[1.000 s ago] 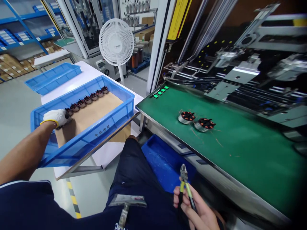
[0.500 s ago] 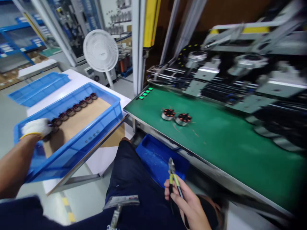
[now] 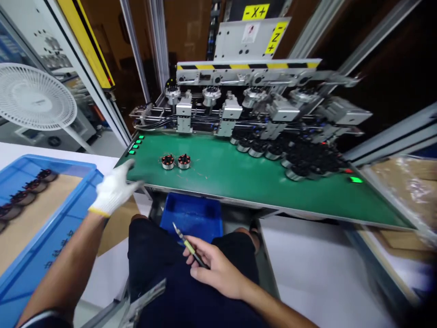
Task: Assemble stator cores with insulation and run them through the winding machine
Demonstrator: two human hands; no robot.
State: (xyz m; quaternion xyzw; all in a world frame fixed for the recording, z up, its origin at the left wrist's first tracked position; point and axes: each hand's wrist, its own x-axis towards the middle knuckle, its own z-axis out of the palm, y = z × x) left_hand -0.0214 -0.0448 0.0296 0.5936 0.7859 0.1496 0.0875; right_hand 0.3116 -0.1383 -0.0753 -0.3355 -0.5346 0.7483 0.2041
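My left hand [image 3: 114, 187], in a white knitted glove, is over the left front corner of the green worktop [image 3: 225, 177]. Its thumb and fingers are apart and nothing is in them. Just beyond it, two copper-wound motor stators [image 3: 168, 161] stand side by side on the green surface, with loose wire ends around them. My bare right hand [image 3: 213, 264] is above my lap, wrapped round a pair of cutting pliers [image 3: 189, 246] with yellow-green and black handles. The plier tips point up and to the left, away from the stators.
At left, a blue crate [image 3: 77, 193] holds a row of stators [image 3: 36, 185]. A winding machine [image 3: 249, 73] lines the back of the worktop, with many dark round parts [image 3: 297, 166] at its right. A blue bin [image 3: 191, 214] sits below the edge; a fan [image 3: 37, 98] stands left.
My left hand has left the row of stators in the crate and moved right to the worktop corner, fingers now apart. The view has turned right. The pliers stay in my right hand.
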